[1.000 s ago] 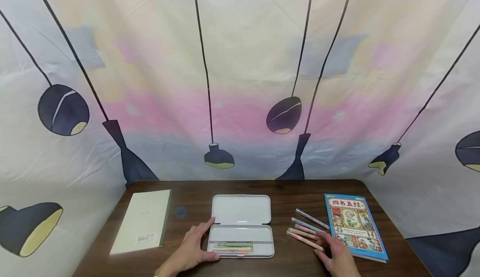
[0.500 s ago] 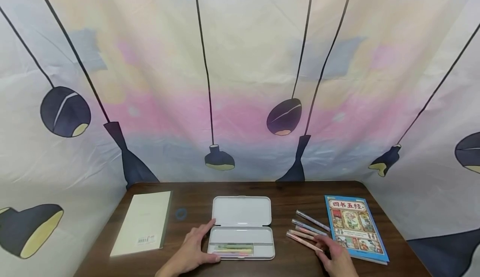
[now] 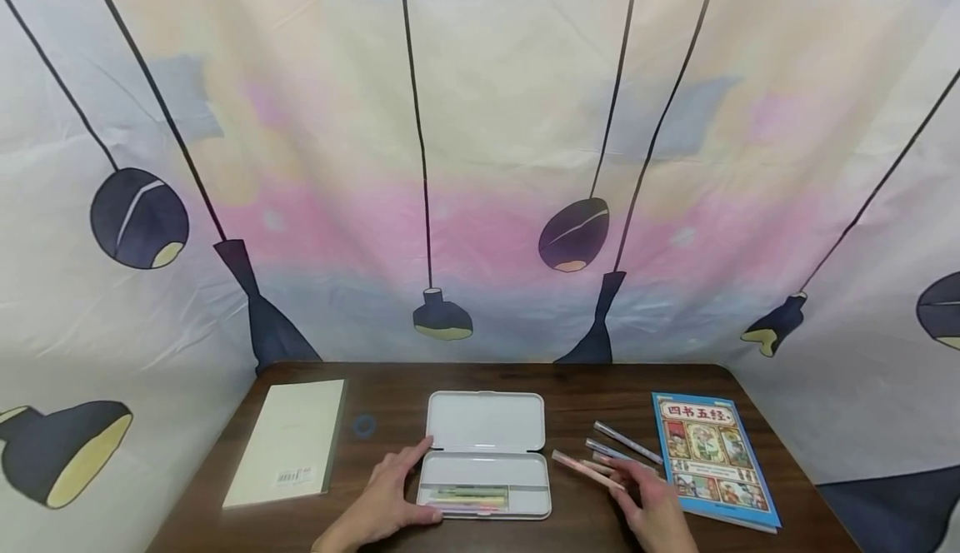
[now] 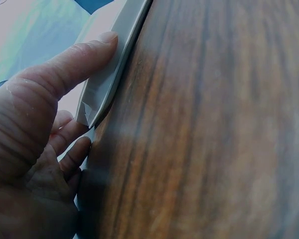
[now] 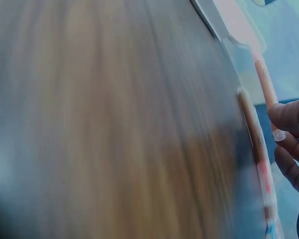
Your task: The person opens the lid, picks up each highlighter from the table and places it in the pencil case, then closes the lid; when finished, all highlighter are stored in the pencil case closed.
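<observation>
A white pencil case [image 3: 486, 421] lies with its lid raised at the table's middle, several coloured pens [image 3: 468, 499] in its front compartment. My left hand [image 3: 384, 493] holds the case by its left end; in the left wrist view the thumb [image 4: 92, 57] presses its front wall. Between thumb and fingers, my right hand [image 3: 651, 507] pinches a pale pink pen [image 3: 581, 467], raised off the table and pointing toward the case. Several other pens [image 3: 628, 442] lie beside and partly behind that hand. The right wrist view shows the pinched pen [image 5: 265, 82] above another pen [image 5: 256, 139].
A cream book [image 3: 288, 440] lies at the left of the wooden table [image 3: 390, 386], and a blue ring [image 3: 363, 426] is next to it. At the right lies a blue illustrated book [image 3: 716, 461]. A patterned cloth [image 3: 495, 120] hangs behind the table.
My right hand has lifted the pale pink pen from the group and moved it left toward the case. The left hand stays on the pencil case.
</observation>
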`<action>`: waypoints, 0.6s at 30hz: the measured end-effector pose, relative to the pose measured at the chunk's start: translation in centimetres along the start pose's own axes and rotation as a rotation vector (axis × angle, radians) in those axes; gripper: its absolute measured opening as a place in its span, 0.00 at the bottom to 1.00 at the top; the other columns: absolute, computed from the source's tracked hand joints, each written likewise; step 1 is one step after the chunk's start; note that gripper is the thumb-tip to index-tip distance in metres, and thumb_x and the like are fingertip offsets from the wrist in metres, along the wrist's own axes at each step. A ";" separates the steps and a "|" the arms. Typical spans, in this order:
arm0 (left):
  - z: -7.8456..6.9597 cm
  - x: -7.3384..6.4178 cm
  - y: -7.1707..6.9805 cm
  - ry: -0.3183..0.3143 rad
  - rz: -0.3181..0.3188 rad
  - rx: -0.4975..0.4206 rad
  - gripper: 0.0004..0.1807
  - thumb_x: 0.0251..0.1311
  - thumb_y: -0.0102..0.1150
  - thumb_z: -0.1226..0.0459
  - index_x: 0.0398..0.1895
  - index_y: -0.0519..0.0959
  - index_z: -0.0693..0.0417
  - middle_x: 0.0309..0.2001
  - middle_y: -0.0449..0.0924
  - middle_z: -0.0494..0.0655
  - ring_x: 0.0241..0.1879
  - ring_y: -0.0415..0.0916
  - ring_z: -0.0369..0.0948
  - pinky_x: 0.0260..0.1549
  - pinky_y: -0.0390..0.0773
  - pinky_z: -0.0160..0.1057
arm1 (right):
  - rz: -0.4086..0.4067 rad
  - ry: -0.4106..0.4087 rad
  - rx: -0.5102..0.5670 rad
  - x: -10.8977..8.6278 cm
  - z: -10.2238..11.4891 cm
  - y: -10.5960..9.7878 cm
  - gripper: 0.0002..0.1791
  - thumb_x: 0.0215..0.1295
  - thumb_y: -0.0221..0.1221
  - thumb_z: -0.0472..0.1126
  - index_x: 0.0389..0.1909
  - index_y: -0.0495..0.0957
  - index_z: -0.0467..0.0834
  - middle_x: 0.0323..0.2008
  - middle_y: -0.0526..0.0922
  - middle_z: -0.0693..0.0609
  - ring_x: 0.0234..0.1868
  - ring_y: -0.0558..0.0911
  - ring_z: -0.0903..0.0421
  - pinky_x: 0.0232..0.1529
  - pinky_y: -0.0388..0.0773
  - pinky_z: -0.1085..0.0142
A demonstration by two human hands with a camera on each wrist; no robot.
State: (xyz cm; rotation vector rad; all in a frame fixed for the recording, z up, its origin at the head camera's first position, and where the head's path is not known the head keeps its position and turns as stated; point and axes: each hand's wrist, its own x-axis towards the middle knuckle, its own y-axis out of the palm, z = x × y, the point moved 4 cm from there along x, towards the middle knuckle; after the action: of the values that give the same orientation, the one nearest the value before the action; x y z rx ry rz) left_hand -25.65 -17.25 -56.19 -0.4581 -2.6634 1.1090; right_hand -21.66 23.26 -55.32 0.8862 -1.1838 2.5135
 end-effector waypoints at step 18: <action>0.0 -0.1 0.0 -0.005 -0.003 -0.003 0.61 0.45 0.84 0.43 0.82 0.64 0.50 0.70 0.74 0.55 0.62 0.66 0.52 0.61 0.67 0.66 | 0.140 -0.068 0.094 3.3 5.9 6.5 0.21 0.50 0.77 0.26 0.45 0.86 0.44 0.33 0.84 0.62 0.35 0.79 0.66 0.36 0.79 0.64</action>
State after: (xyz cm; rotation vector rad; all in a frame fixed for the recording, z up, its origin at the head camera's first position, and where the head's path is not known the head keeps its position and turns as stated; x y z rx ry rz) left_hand -25.55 -17.31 -56.20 -0.4517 -2.6699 1.1063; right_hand -24.62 14.39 -54.48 0.9488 -1.1962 2.6902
